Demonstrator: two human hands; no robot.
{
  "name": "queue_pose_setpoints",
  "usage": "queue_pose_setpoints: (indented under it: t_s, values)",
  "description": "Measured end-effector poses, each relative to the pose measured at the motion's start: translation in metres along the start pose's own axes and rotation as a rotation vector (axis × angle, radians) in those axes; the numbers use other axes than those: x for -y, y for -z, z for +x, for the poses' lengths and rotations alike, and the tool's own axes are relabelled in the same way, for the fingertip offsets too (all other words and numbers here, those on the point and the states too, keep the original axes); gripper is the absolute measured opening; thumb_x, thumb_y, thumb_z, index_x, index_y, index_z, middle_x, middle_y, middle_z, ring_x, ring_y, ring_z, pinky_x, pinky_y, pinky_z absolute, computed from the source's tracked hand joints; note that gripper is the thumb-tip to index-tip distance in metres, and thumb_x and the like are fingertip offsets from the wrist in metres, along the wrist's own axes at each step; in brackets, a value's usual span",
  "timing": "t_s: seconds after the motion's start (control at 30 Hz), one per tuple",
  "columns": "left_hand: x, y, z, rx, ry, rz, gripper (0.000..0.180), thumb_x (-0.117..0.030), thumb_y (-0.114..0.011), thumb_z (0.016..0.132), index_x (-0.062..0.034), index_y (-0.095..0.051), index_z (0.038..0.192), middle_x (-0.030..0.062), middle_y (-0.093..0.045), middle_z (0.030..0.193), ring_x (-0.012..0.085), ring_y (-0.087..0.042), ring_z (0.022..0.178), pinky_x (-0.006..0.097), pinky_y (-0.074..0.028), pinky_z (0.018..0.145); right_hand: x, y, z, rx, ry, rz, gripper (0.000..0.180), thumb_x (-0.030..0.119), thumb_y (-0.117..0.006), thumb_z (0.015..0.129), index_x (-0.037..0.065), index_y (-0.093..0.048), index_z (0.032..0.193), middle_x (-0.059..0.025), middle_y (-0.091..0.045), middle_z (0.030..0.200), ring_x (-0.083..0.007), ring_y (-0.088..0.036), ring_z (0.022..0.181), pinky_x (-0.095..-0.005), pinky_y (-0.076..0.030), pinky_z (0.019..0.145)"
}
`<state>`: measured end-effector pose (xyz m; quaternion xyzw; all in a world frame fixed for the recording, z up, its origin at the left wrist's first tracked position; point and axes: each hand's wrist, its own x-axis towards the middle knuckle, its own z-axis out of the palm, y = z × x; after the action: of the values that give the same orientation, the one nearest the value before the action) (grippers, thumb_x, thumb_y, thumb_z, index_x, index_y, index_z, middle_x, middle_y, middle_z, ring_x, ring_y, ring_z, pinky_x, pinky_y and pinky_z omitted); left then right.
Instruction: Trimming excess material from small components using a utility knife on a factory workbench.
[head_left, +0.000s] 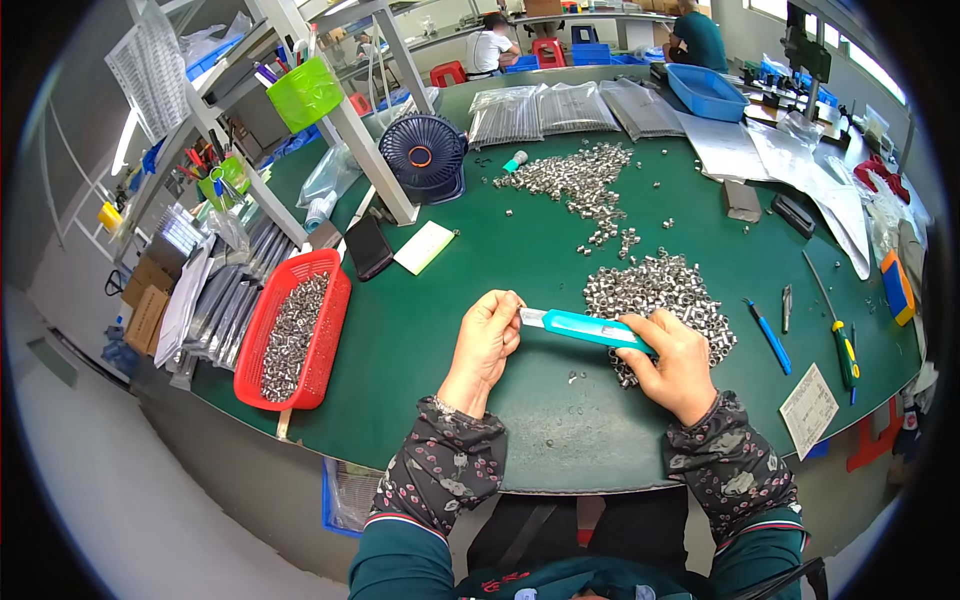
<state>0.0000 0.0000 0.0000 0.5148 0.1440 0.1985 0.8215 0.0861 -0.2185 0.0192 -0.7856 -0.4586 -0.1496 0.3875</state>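
A teal utility knife (575, 326) lies in my right hand (675, 362), its handle gripped between thumb and fingers. The blade end points left and meets the fingertips of my left hand (484, 338). My left thumb and forefinger pinch what looks like a small metal part, mostly hidden by the fingers. Under and behind my right hand is a heap of small shiny metal ring-like parts (665, 290). A second, looser spread of the same parts (570, 180) lies farther back. A few tiny bits (575, 377) rest on the green table (430, 310) between my forearms.
At left stands a red basket (325, 345) of metal parts, near a phone (368, 247), notepad (424, 246) and fan (422, 158). At right lie a blue-handled tool (772, 340), screwdriver (842, 350) and paper card (808, 410). Bagged parts (575, 108) and a blue bin (705, 92) are behind.
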Motion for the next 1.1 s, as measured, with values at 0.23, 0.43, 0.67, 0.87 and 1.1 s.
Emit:
queue_pose_setpoints:
  t_s: [0.23,0.43,0.67,0.87,1.1]
  values:
    - [-0.002,-0.002,-0.002,-0.027,0.017,0.029,0.023,-0.026,-0.053,0.088,-0.0074,-0.052,0.075,-0.0022,-0.042,0.058,0.0021,-0.030,0.042,0.016,-0.020,0.035,0.002,0.001,0.000,-0.001,0.009,-0.034,0.026,0.019,-0.065,0.070,0.010,-0.060,0.094,-0.0060,-0.046,0.066,-0.0233,-0.051,0.055,-0.0338,-0.039,0.047]
    - [-0.003,0.002,0.000,-0.027,0.044,0.044,0.025,-0.028,-0.052,0.088,-0.0078,-0.052,0.073,-0.0021,-0.043,0.055,0.0024,-0.029,0.038,0.017,-0.019,0.033,0.002,0.001,0.001,0.011,0.024,-0.033,0.027,0.019,-0.065,0.070,0.010,-0.059,0.094,-0.0062,-0.046,0.066,-0.0238,-0.051,0.056,-0.0341,-0.040,0.048]
    - [-0.006,0.002,-0.001,-0.019,0.100,0.070,0.026,-0.029,-0.052,0.088,-0.0090,-0.049,0.071,-0.0035,-0.040,0.052,0.0023,-0.026,0.036,0.017,-0.018,0.032,0.002,0.002,0.001,0.014,0.034,-0.028,0.027,0.019,-0.065,0.070,0.010,-0.059,0.094,-0.0060,-0.047,0.066,-0.0237,-0.051,0.056,-0.0342,-0.040,0.048]
    - [-0.007,0.002,-0.001,-0.023,0.123,0.077,0.029,-0.029,-0.052,0.088,-0.0092,-0.046,0.067,-0.0038,-0.038,0.051,0.0026,-0.026,0.036,0.017,-0.018,0.031,0.001,0.002,0.001,0.021,0.040,-0.040,0.026,0.020,-0.065,0.070,0.011,-0.060,0.094,-0.0057,-0.047,0.067,-0.0230,-0.051,0.056,-0.0338,-0.040,0.048]
    - [-0.011,0.004,-0.002,0.029,0.233,0.072,0.033,-0.031,-0.049,0.089,-0.0099,-0.043,0.064,-0.0044,-0.033,0.048,0.0033,-0.024,0.036,0.017,-0.018,0.031,0.001,0.003,0.003,0.001,0.086,-0.084,0.029,0.019,-0.066,0.069,0.010,-0.059,0.096,-0.0058,-0.046,0.067,-0.0227,-0.051,0.055,-0.0332,-0.040,0.048]
